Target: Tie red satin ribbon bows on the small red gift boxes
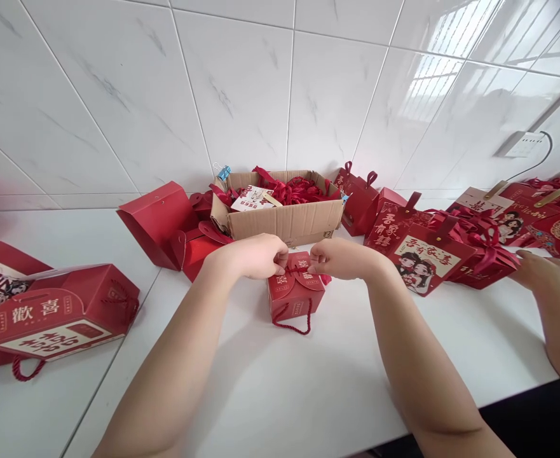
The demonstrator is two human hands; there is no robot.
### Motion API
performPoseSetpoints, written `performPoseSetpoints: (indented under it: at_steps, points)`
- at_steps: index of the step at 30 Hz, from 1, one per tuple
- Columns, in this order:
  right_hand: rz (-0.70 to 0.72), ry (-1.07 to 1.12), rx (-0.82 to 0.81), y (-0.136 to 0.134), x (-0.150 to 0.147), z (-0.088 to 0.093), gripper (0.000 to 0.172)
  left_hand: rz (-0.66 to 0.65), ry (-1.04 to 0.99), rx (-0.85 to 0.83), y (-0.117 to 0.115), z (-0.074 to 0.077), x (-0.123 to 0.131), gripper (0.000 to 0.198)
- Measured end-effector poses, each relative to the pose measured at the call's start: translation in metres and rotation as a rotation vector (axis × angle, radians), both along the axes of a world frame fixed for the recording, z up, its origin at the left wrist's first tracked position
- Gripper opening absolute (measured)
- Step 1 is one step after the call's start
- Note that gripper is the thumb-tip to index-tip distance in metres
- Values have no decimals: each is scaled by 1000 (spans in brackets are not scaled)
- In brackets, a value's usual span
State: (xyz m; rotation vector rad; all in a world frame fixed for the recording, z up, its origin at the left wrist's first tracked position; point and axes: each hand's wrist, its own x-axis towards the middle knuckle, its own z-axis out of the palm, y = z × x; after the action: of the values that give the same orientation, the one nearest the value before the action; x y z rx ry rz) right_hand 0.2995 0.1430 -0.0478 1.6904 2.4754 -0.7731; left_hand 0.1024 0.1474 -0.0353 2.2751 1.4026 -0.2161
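A small red gift box (pixel 295 294) with gold characters stands on the white table before me, its curved top flaps closed and a twisted red cord handle (pixel 303 331) hanging at the front. A thin dark red ribbon (pixel 297 270) runs across its top. My left hand (pixel 263 254) pinches the ribbon at the left side of the top, fingers closed. At the right side my right hand (pixel 337 257) is closed in a pinch on the other end. The fingertips partly hide the ribbon's ends.
Behind the box, a cardboard carton (pixel 284 221) holds red ribbons and cards. Opened red boxes (pixel 158 222) lie left of it; larger red boxes (pixel 70 312) lie far left. Finished-looking gift boxes (pixel 427 257) line the right, near another person's hand (pixel 544 273).
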Motion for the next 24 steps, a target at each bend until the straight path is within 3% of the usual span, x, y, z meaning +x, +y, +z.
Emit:
performPoseSetpoints:
  at_steps: [11,18,24]
  points:
    - [280,165,-266,5,29,8,32,-90,-38,-69,5,1,-3,16]
    - [521,700,-252,18,33,-3,20,-65,-32,-88,6,1,-1,18]
    - [465,1104,-316,31,26,-23,8,-16,-26,-109,4,4,-1,21]
